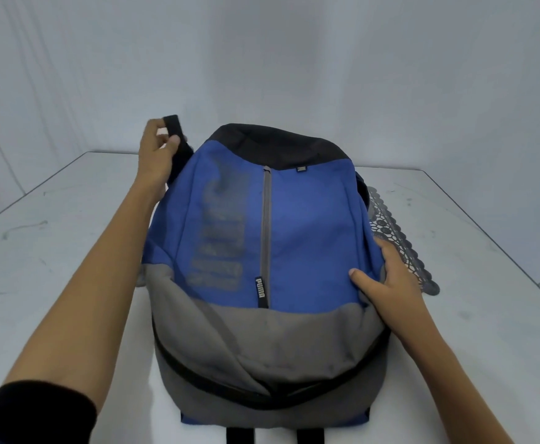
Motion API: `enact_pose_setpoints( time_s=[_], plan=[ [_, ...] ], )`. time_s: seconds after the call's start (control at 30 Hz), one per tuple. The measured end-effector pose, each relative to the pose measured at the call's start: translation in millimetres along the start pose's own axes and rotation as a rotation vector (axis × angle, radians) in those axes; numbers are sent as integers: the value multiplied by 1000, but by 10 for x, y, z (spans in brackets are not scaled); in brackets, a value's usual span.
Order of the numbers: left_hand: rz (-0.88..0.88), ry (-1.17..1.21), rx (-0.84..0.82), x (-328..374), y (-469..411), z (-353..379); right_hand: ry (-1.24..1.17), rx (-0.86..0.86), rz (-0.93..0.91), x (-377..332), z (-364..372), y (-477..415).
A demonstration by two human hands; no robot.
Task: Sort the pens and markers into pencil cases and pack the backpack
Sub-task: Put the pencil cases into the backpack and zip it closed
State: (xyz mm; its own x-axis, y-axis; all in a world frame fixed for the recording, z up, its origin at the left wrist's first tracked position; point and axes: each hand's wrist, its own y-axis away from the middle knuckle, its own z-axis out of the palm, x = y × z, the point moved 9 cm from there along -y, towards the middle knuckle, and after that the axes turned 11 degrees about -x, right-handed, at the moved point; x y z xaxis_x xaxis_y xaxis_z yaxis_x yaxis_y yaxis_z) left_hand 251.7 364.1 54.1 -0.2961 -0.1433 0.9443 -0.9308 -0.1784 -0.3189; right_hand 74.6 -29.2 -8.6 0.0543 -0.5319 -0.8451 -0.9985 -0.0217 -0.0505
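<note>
Backpack (294, 225) lies front-up on the table (54, 251), long axis running from near edge to far edge, zipped. Left hand (156, 152) pinches a black strap (175, 129) at the far end. Right hand (387, 277), nearer, clasps the right flank.

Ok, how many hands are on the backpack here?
2. The left hand grips a black strap at the far left of the backpack; the right hand holds its blue right side.
</note>
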Motion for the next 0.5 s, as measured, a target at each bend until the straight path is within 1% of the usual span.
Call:
enact_pose_setpoints(
  time_s=[0.07,0.1,0.13,0.2,0.3,0.4,0.43,0.5],
  plan=[
    [-184,141,59,-303,-19,-87,11,8,-4,3,-8,-2],
    [-266,123,65,-457,-17,-123,22,9,-6,1,-8,-4],
    [-333,46,53,-604,-15,-163,32,10,-4,2,-9,-2],
    [-412,-139,-8,-803,17,-206,34,11,-3,11,-9,-6],
    [-415,-359,-118,-909,17,-156,44,15,-5,13,-10,-15],
    [-444,-775,-165,-872,-64,-143,38,25,0,21,-17,-22],
    [-447,-867,-171,-828,-68,-125,37,30,1,27,-18,-24],
    [-424,-888,-185,-766,-80,-70,37,34,0,33,-18,-24]
  ],
)
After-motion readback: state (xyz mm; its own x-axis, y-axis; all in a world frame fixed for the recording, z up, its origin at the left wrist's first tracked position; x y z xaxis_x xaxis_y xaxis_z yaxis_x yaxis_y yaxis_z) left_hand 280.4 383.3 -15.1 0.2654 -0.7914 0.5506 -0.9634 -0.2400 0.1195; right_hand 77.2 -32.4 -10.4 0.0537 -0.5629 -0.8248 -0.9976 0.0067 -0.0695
